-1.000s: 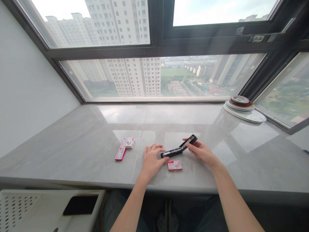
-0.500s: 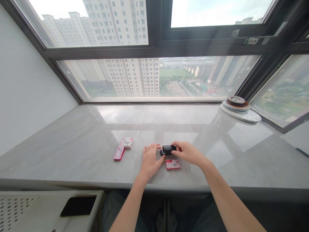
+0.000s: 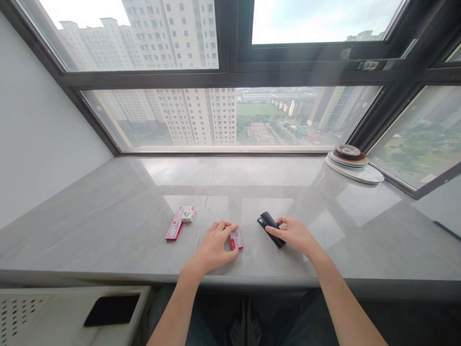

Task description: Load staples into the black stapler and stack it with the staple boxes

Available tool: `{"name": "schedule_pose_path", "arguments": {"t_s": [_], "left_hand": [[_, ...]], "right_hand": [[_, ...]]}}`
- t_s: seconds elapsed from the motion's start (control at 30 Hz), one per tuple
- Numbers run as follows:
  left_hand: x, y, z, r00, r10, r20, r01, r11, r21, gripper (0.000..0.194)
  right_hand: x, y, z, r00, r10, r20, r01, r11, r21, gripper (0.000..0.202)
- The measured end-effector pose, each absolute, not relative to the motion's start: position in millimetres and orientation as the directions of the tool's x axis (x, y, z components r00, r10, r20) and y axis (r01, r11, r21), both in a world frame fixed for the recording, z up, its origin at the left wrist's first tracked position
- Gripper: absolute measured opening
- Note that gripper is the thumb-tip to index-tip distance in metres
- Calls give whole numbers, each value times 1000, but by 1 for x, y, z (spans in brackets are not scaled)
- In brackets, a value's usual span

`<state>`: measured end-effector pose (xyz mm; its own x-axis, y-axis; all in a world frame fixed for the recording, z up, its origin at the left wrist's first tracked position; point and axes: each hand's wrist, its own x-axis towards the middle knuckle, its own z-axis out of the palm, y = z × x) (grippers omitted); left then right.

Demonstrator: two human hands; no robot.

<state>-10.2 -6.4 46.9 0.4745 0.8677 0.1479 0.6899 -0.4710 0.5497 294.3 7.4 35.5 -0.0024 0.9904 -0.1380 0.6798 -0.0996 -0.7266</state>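
The long black stapler, hinged apart a second ago, is now being held folded and slanting by the right hand, gripped between thumb and fingers. A small flat red-and-white cardboard box, now turned, is being pinched near its ends by the left hand over the glossy grey countertop. The stapler's inside is thus being covered.

daylight through windows, glare on countertop

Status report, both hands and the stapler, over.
Left hand gripping red-and-white box. Right hand holding black stapler, folded shut. Other small boxes farther left, not between hands.
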Motion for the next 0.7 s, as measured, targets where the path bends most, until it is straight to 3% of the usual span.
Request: {"name": "schedule_pose_path", "arguments": {"t_s": [0.1,0.23,0.6,0.7], "left_hand": [[-17,-2,44,442,887,132,680,-427,595,74],[-2,-3,40,430,891,147,632,-413,655,84],[6,-4,34,447,878,173,592,-435,678,94],[5,-7,35,358,902,242,634,-426,645,78]], "right_hand": [[273,-6,27,-78,971,-228,447,-170,-878,54],[235,-17,14,-50,968,-246,251,-226,-941,58],[218,-24,14,100,990,-96,347,-125,-929,59],[215,-26,12,135,988,-78,374,-124,-919,59]]}}
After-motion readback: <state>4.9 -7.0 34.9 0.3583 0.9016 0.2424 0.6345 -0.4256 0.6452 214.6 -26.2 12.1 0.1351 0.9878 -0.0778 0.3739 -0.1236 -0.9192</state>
